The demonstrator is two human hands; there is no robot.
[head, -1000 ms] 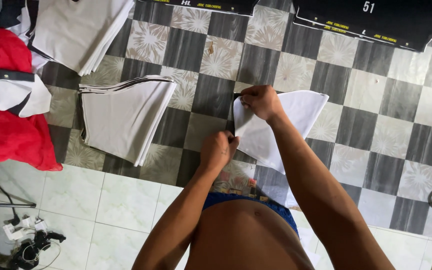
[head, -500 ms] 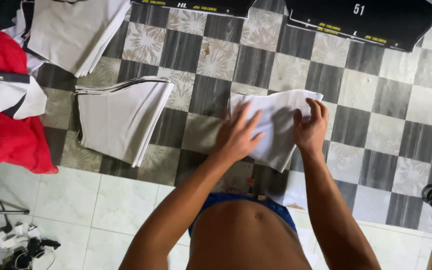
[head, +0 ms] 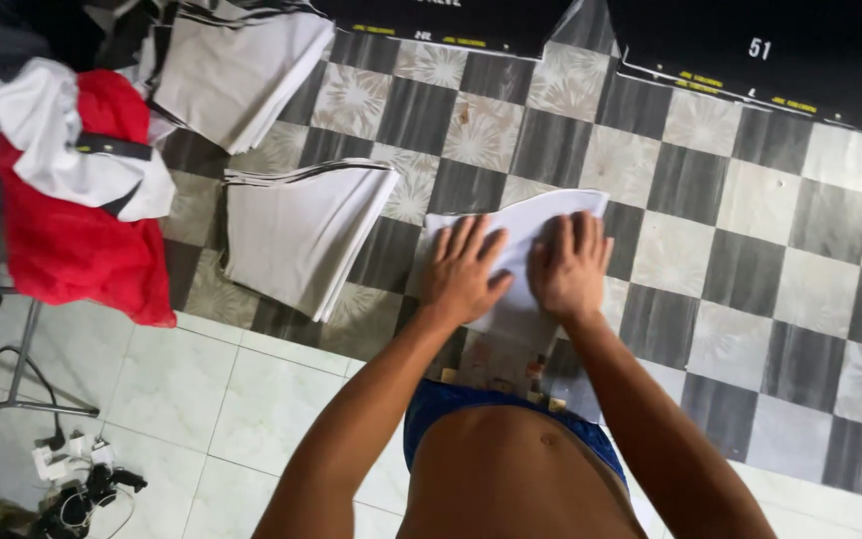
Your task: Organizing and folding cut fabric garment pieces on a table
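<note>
A folded white fabric piece point(head: 536, 222) lies on the grey and white checkered floor in front of me. My left hand point(head: 463, 269) presses flat on its left part, fingers spread. My right hand point(head: 571, 263) lies flat on it just beside, fingers together. Neither hand grips the cloth. To the left, a stack of similar white fabric pieces point(head: 296, 235) rests on the floor, apart from my hands.
A second white stack point(head: 236, 70) lies at the back left. A red and white heap of cloth point(head: 77, 190) sits at the left. Black sheets point(head: 780, 55) lie at the back. A metal stand leg point(head: 22, 369) and cables point(head: 82, 479) are at lower left.
My hands have come together on top of the white piece and now press it flat. Earlier they held its edges while folding it.
</note>
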